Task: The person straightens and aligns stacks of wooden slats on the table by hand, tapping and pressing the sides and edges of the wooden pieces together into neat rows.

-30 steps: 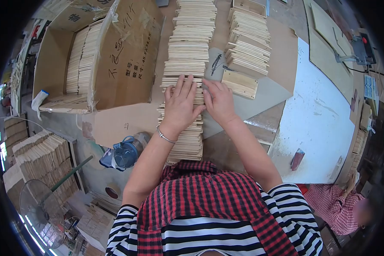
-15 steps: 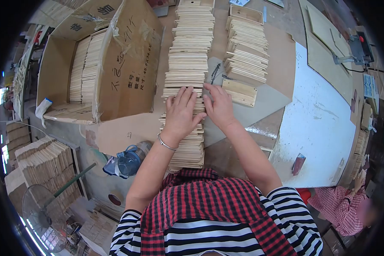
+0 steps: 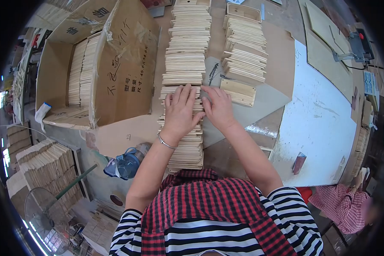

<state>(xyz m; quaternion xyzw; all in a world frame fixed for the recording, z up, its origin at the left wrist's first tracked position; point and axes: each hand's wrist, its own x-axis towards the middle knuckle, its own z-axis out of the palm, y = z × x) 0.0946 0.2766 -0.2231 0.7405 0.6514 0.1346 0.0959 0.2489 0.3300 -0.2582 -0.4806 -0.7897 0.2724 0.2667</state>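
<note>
A long row of thin wooden plates (image 3: 184, 64), standing on edge and packed face to face, runs away from my body. My left hand (image 3: 180, 110) lies over the top of this row, its fingers stretched forward and its thumb out to the right. At the row's right edge rests my right hand (image 3: 218, 109), with fingers extended and fingertips touching the plates. A narrow dark gap crosses the row just beyond my fingertips. To the right, a single wooden plate with small corner holes (image 3: 238, 92) lies flat below a shorter second row of plates (image 3: 245, 45).
An open cardboard box (image 3: 126, 72) holding stacked wooden pieces stands at the left. Near my left forearm is a blue-lidded bottle (image 3: 127, 164). A white board (image 3: 318, 115) bears a small reddish-brown block (image 3: 299, 163). Another person in a checked garment (image 3: 339, 207) is at the lower right.
The view has shifted slightly. Both hands stay at nearly the same place on the row, and the dark gap beyond my fingertips shows a little more clearly.
</note>
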